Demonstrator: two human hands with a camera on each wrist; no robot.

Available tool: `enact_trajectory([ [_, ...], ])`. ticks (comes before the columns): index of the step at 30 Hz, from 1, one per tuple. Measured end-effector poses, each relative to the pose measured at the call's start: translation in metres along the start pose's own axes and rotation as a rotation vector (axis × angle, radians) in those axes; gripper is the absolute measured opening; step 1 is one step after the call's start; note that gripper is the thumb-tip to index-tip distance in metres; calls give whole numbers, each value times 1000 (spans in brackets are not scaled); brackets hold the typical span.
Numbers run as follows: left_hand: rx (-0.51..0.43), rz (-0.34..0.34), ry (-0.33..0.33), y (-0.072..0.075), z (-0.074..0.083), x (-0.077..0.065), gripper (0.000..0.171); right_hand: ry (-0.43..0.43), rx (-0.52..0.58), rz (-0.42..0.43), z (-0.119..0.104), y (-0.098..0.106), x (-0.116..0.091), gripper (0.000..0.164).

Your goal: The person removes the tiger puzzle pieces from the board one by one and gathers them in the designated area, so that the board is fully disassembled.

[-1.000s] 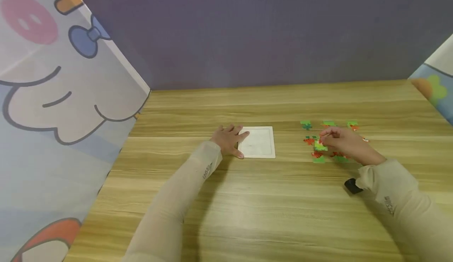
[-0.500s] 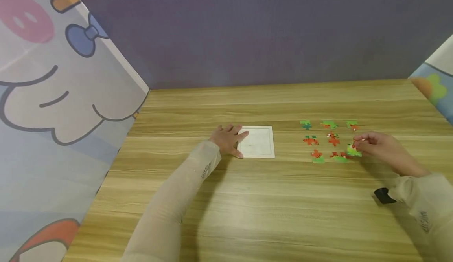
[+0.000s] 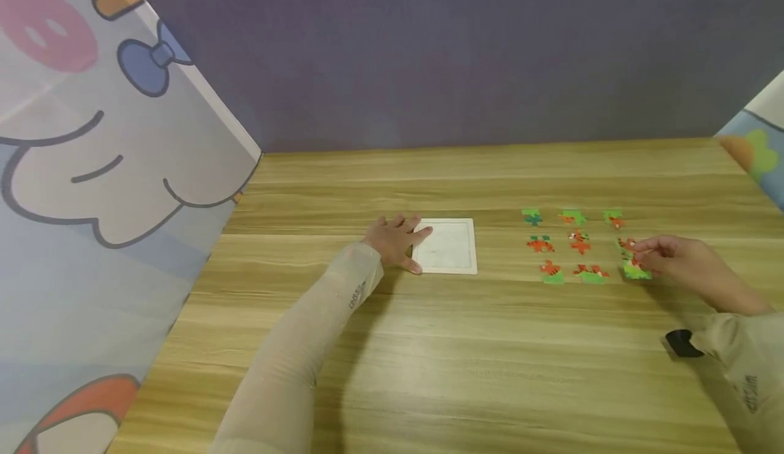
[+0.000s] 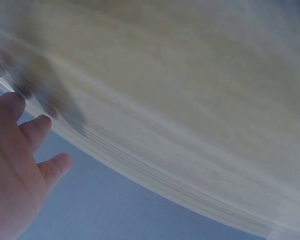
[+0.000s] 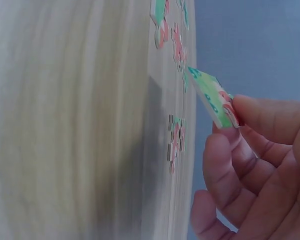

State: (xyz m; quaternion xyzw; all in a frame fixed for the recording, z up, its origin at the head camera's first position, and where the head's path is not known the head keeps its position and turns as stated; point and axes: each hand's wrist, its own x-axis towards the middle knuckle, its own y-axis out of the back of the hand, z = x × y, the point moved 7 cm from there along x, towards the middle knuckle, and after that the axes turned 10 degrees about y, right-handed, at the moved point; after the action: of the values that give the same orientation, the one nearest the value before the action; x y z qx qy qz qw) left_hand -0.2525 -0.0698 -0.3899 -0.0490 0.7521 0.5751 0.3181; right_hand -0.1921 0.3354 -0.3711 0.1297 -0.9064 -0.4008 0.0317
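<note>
My left hand (image 3: 393, 241) lies with spread, straight fingers on the left edge of a square white puzzle tray (image 3: 452, 248). At the right of the head view, thumb and fingers of my right hand (image 3: 689, 267) pinch a green-and-red jigsaw piece (image 3: 637, 272). The right wrist view shows this piece tilted and raised off the table, with the other fingers curled below it. Just beyond it lies another jigsaw piece (image 3: 625, 244), partly hidden by the fingers. Further left are a tiger-striped piece (image 3: 578, 241) and a bottom-row piece (image 3: 591, 274).
Several more jigsaw pieces lie apart in rows, including a green corner piece (image 3: 531, 216) and a top-right piece (image 3: 613, 218). The wooden table (image 3: 465, 359) meets a dark grey panel (image 3: 459, 59) at the back. A cartoon-printed panel (image 3: 141, 182) stands at the left.
My right hand has moved rightward with the pinched jigsaw piece, from the middle of the rows to their lower right, uncovering the pieces there. My left hand has stayed on the tray edge.
</note>
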Motion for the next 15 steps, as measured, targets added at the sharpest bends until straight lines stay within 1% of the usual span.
enact_trajectory([
  [3, -12, 1, -14, -1, 1, -1, 96, -12, 0, -11, 3, -1, -2, 35],
  [4, -15, 2, -16, -1, 1, -2, 96, -18, 8, -26, 5, -2, -3, 36],
  [10, -10, 10, -13, -1, 0, -6, 96, -18, 37, -59, 11, -7, 0, 36],
  [12, 3, 12, -12, 0, 1, -6, 95, -25, 11, -73, 13, -8, 1, 36],
  [15, 31, 22, -9, 1, 3, -5, 95, -27, -56, -124, 14, -7, 2, 38],
])
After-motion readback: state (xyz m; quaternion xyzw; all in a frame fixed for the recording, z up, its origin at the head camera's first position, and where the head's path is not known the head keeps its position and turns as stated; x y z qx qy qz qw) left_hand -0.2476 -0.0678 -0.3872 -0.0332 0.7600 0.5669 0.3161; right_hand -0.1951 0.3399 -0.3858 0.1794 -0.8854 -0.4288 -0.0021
